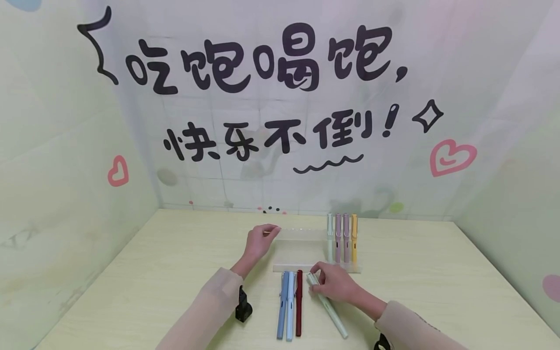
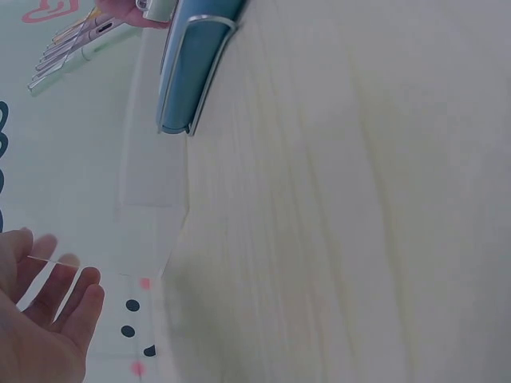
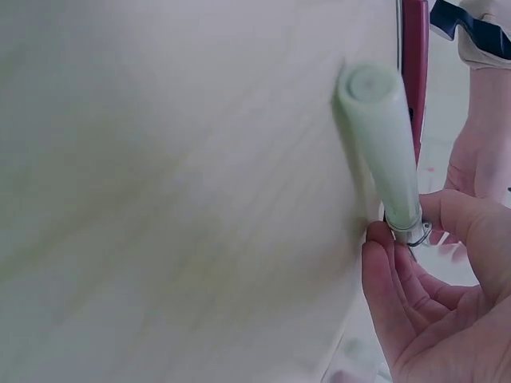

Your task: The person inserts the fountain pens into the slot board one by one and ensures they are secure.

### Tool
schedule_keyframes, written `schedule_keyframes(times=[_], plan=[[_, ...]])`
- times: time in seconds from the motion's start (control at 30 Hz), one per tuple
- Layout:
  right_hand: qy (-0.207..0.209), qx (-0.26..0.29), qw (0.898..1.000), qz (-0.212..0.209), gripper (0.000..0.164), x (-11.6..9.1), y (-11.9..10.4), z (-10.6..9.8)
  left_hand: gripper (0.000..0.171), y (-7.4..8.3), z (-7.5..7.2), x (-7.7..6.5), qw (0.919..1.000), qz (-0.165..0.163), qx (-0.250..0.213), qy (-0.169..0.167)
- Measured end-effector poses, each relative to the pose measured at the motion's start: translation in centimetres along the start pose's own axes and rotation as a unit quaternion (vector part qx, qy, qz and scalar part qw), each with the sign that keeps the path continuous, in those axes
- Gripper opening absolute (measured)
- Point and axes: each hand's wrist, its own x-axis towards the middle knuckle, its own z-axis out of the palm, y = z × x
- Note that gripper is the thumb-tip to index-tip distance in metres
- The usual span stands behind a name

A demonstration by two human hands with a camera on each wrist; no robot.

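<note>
My left hand (image 1: 259, 241) pinches the upper left corner of a clear plastic pen stand (image 1: 288, 268); its thin edge passes between thumb and fingers in the left wrist view. In front of the stand, my right hand (image 1: 336, 283) pinches a pale green pen (image 1: 333, 312) near its clip end, the other end slanting toward me. The right wrist view shows this pen (image 3: 379, 136) end-on, with fingertips around its cap. Upright at the stand's right side are another pale green pen (image 1: 330, 238), two purple pens (image 1: 338, 238) and a yellow pen (image 1: 354, 238).
Left of the held pen, a blue pen (image 1: 283, 306), a light blue pen (image 1: 290, 306) and a dark red pen (image 1: 299, 304) lie side by side on the pale wood-grain table (image 1: 420, 282). A printed cloth backdrop (image 1: 271, 189) rises behind and along both sides.
</note>
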Motion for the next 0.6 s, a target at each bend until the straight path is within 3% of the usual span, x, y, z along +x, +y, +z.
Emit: schedule_keyframes(times=[0.47, 0.6], plan=[[0.001, 0.048, 0.999, -0.02, 0.036, 0.1, 0.2, -0.8, 0.026, 0.1, 0.0, 0.0, 1.0, 0.003, 0.005, 0.001], [0.011, 0.055, 0.998, -0.008, 0.034, 0.3, 0.1, -1.1, 0.026, 0.1, 0.0, -0.1, 1.0, 0.001, 0.003, 0.002]])
